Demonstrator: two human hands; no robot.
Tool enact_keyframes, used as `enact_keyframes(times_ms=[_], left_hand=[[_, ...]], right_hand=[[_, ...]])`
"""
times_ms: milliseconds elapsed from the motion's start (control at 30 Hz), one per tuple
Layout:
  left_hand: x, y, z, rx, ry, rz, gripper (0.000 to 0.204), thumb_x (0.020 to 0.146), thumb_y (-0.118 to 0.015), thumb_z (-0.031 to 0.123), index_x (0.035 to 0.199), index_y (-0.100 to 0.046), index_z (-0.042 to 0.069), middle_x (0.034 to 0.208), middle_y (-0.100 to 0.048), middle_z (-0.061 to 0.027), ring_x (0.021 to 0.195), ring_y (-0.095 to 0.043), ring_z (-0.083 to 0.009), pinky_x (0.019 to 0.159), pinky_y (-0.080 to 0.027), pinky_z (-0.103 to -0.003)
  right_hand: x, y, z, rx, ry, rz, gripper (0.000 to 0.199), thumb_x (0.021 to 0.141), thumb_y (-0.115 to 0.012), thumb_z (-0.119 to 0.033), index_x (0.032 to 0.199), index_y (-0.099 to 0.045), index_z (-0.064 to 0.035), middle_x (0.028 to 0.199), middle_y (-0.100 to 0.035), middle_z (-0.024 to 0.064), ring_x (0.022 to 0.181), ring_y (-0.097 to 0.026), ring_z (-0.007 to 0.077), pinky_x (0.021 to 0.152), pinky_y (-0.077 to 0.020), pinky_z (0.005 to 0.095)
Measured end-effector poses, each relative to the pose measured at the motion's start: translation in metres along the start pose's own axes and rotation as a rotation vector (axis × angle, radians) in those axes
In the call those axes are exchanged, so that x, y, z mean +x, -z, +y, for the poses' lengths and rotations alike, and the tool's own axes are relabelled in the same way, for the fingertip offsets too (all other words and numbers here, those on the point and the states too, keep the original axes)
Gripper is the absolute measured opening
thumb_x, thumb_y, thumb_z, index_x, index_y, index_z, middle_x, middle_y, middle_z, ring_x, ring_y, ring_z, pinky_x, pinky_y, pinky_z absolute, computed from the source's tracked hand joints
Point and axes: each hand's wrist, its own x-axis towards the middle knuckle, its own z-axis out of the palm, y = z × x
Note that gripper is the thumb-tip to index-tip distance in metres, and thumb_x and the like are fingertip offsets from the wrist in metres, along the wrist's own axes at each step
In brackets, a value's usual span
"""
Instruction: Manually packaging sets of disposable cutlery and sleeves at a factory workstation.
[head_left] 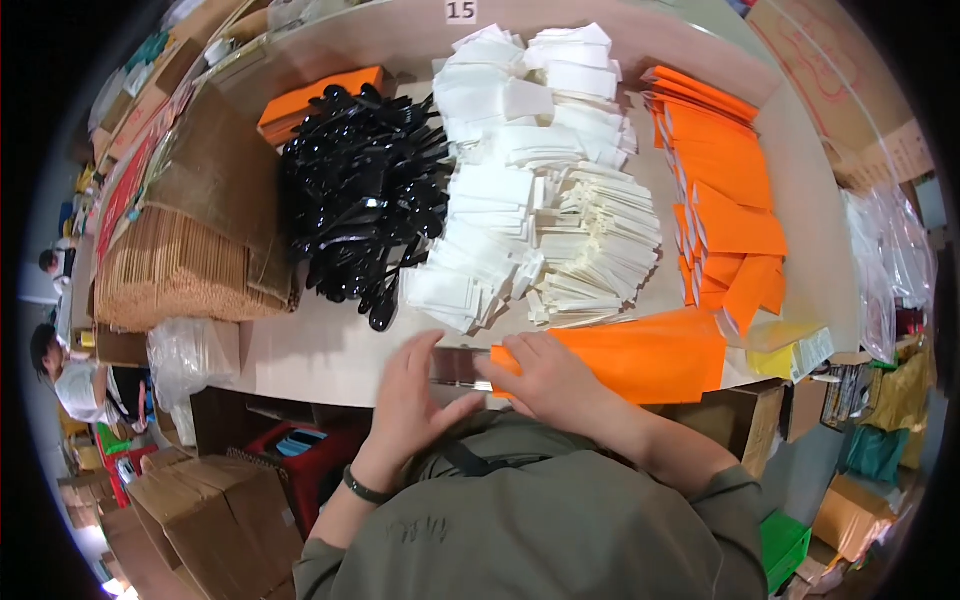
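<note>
My left hand (408, 392) is at the table's front edge with its fingers apart, holding nothing. My right hand (548, 378) is closed on the left end of a long flat orange sleeve (650, 355) lying along the front edge. Between my hands shows a shiny strip (460, 368) that I cannot make out clearly. Beyond my left hand lies a heap of glossy black plastic spoons (365, 190). Piles of folded white paper packets (490, 200) fill the middle, with cream-coloured ones (600, 240) to their right.
Stacked orange sleeves (730, 190) lie at the right and a smaller orange stack (320, 100) at the back left. An open cardboard box (190, 250) of brown ridged pieces borders the left. A yellow packet (790, 350) sits at the front right corner. Low walls enclose the table.
</note>
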Motion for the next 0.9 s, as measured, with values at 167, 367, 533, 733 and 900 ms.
enact_keyframes(times_ms=[167, 367, 533, 733, 900], left_hand=[[0.013, -0.009, -0.017, 0.811, -0.348, 0.010, 0.055, 0.063, -0.083, 0.019, 0.111, -0.059, 0.008, 0.092, -0.061, -0.0098, 0.082, -0.063, -0.0294, 0.070, -0.051, -0.040], [0.019, 0.014, -0.012, 0.342, 0.240, -0.020, 0.044, 0.069, -0.075, 0.013, 0.108, -0.058, 0.002, 0.088, -0.065, -0.0127, 0.076, -0.064, -0.0299, 0.074, -0.053, -0.034], [0.023, -0.039, 0.022, -0.212, -0.028, -0.572, 0.062, 0.074, -0.069, 0.013, 0.130, -0.048, -0.004, 0.125, -0.056, -0.0228, 0.114, -0.057, -0.0299, 0.098, -0.046, -0.036], [0.016, -0.014, -0.009, -0.373, 0.282, -0.517, 0.046, 0.073, -0.069, 0.008, 0.114, -0.054, -0.002, 0.104, -0.064, -0.0065, 0.090, -0.060, -0.0141, 0.077, -0.049, -0.029], [-0.013, -0.019, -0.049, 0.228, 0.118, 0.007, 0.049, 0.073, -0.075, 0.017, 0.114, -0.055, 0.001, 0.090, -0.063, -0.0169, 0.082, -0.063, -0.0332, 0.077, -0.051, -0.038]], right_hand=[[0.022, 0.037, 0.008, -0.074, 0.232, -0.006, 0.011, 0.078, -0.066, -0.016, 0.084, -0.059, -0.0093, 0.092, -0.056, 0.0097, 0.086, -0.059, 0.0268, 0.067, -0.0497, 0.0363], [-0.035, 0.129, 0.124, -0.312, -0.105, 0.078, 0.033, 0.074, -0.081, -0.031, 0.072, -0.060, -0.0067, 0.082, -0.056, 0.0093, 0.087, -0.060, 0.0308, 0.075, -0.0494, 0.0418], [-0.050, 0.042, 0.063, -0.045, 0.100, -0.178, 0.033, 0.081, -0.074, -0.032, 0.086, -0.064, -0.0012, 0.100, -0.059, 0.0171, 0.104, -0.056, 0.0337, 0.087, -0.0470, 0.0434], [-0.026, 0.030, 0.019, -0.106, -0.067, -0.095, 0.038, 0.085, -0.071, -0.037, 0.084, -0.061, -0.0002, 0.102, -0.060, 0.0194, 0.099, -0.059, 0.0355, 0.079, -0.0494, 0.0421], [-0.021, 0.009, 0.000, -0.032, -0.574, -0.147, 0.034, 0.091, -0.063, -0.034, 0.078, -0.062, -0.0023, 0.071, -0.065, 0.0151, 0.069, -0.065, 0.0355, 0.061, -0.0496, 0.0470]])
